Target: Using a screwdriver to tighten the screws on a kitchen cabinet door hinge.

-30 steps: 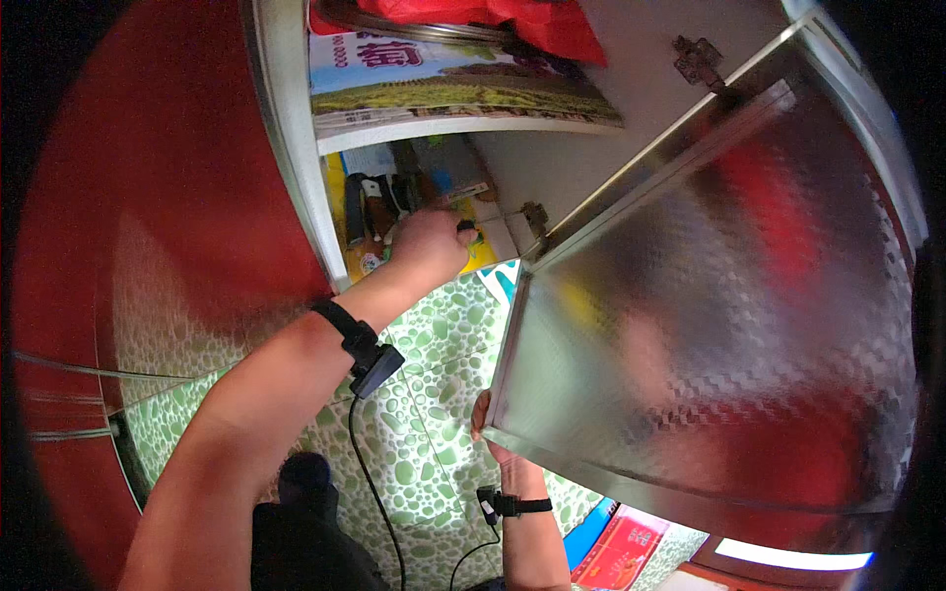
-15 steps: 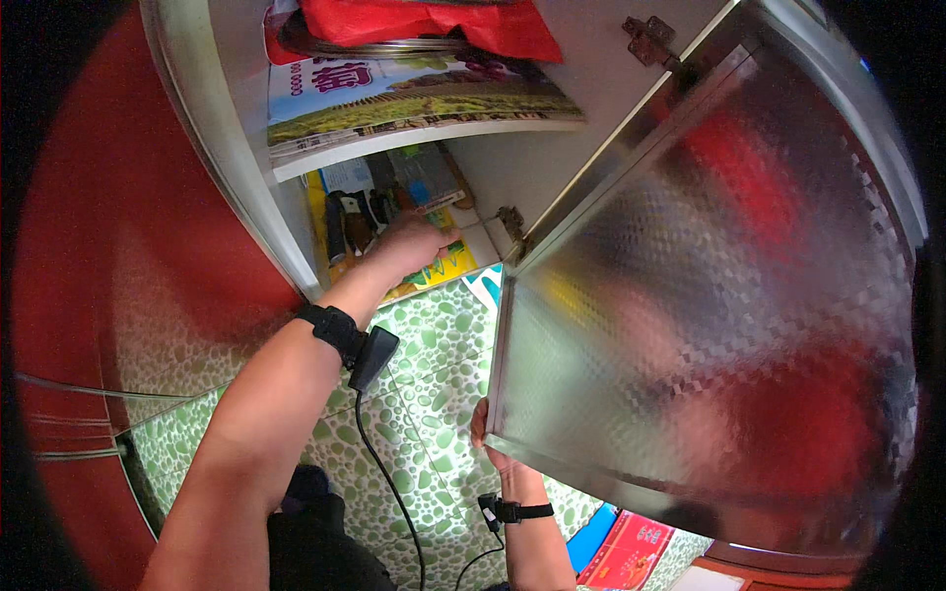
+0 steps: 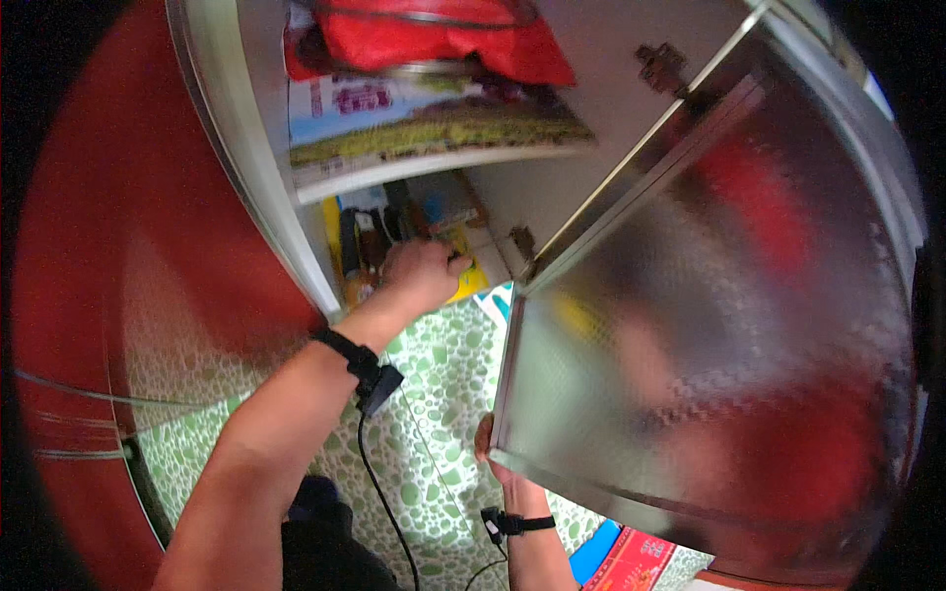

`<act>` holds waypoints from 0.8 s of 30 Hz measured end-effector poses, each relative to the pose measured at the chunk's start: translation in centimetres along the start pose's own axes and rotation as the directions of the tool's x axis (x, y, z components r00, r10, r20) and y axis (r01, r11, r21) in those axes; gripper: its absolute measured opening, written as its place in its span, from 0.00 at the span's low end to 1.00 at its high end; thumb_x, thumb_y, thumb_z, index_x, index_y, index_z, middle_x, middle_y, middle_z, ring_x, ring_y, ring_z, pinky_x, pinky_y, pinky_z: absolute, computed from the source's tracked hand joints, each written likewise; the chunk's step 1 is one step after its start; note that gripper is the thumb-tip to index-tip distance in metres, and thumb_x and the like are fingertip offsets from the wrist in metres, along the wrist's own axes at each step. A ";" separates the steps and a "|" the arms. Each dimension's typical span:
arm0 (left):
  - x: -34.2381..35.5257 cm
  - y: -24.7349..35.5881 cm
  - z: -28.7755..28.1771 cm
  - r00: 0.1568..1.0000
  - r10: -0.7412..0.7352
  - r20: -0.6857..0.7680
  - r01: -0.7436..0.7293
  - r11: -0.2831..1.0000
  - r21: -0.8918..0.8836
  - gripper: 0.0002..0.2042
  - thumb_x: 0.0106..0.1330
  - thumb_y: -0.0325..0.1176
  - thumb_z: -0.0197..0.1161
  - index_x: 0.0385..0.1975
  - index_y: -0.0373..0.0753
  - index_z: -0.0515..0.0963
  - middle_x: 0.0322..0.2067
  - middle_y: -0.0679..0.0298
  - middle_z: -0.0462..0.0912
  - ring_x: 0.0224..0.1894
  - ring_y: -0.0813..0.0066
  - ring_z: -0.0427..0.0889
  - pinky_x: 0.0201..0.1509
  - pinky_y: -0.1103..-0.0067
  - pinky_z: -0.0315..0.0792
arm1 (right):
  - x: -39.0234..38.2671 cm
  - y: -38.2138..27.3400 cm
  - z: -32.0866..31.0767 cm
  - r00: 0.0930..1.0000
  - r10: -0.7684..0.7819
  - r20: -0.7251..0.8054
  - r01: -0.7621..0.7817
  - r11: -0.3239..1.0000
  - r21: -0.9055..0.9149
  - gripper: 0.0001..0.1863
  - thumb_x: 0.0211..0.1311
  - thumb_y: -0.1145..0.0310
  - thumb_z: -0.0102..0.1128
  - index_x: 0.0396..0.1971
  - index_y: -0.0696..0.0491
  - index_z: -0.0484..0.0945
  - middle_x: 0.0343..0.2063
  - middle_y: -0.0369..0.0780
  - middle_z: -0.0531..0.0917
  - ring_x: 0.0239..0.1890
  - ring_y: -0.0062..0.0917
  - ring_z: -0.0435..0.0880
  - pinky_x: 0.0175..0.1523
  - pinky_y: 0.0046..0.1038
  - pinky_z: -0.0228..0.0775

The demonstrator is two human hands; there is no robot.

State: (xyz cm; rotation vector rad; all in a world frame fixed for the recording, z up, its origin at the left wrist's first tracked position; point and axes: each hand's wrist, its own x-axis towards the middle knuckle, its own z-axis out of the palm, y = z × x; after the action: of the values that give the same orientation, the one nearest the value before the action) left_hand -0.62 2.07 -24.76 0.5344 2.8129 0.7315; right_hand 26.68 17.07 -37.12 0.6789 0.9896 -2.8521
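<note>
My left hand (image 3: 421, 273) curled in far white cabinet (image 3: 557, 187), can't tell grip, right hand (image 3: 485, 436) pinching translucent metal-framed door (image 3: 709, 305), near-left corner

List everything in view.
Glass door: one, frosted grey, right.
Hinges: two, brown, along glass door.
Crumpled item: one, red, above shelf.
Landscape print: one, blue-green, above shelf.
Shelf: one, white, upper centre.
Small items: uncountable, mostly dark, below shelf.
Yellow sheet: one, yellow, below shelf.
Panel: one, red, left.
Floor: one, green-white, below.
Flat package: one, red, lower right.
Blue item: one, blue, beside package.
Wristbands: two, black, wrists.
Cables: two, black, from wristbands.
Leg: one, dark-clothed, bottom.
Left hand: one, bare, below shelf.
Right hand: one, bare, gripping door's lower corner.
</note>
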 end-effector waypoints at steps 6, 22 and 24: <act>1.3 -1.9 0.5 0.972 -0.035 0.233 0.134 0.896 -0.423 0.28 0.72 0.58 0.48 0.28 0.34 0.78 0.26 0.52 0.81 0.29 0.61 0.77 0.43 0.65 0.72 | 0.4 0.3 0.9 0.999 0.000 -0.041 0.004 0.996 0.084 0.22 0.67 0.51 0.49 0.27 0.58 0.73 0.14 0.41 0.70 0.13 0.30 0.70 0.15 0.30 0.64; -9.5 11.3 -18.4 0.984 0.174 -0.033 -0.178 0.959 -0.220 0.24 0.65 0.49 0.59 0.26 0.28 0.81 0.24 0.42 0.80 0.30 0.47 0.82 0.40 0.62 0.74 | 1.1 1.2 -0.4 0.994 0.034 -0.102 -0.053 0.981 -0.184 0.23 0.67 0.47 0.46 0.27 0.52 0.75 0.15 0.39 0.75 0.13 0.27 0.72 0.14 0.27 0.62; -8.6 12.2 -19.2 0.960 0.222 -0.172 -0.256 0.944 -0.210 0.24 0.65 0.49 0.58 0.25 0.28 0.80 0.20 0.45 0.78 0.25 0.50 0.79 0.35 0.63 0.72 | 1.0 1.3 -0.1 0.995 0.049 -0.082 -0.060 0.989 -0.134 0.24 0.67 0.46 0.45 0.27 0.52 0.75 0.15 0.39 0.75 0.14 0.27 0.73 0.14 0.27 0.62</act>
State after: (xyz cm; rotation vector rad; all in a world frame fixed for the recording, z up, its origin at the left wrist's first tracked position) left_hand 5.80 0.27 -1.35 0.8211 2.7673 1.1732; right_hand 26.01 16.20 -38.34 0.7966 1.1457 -2.6999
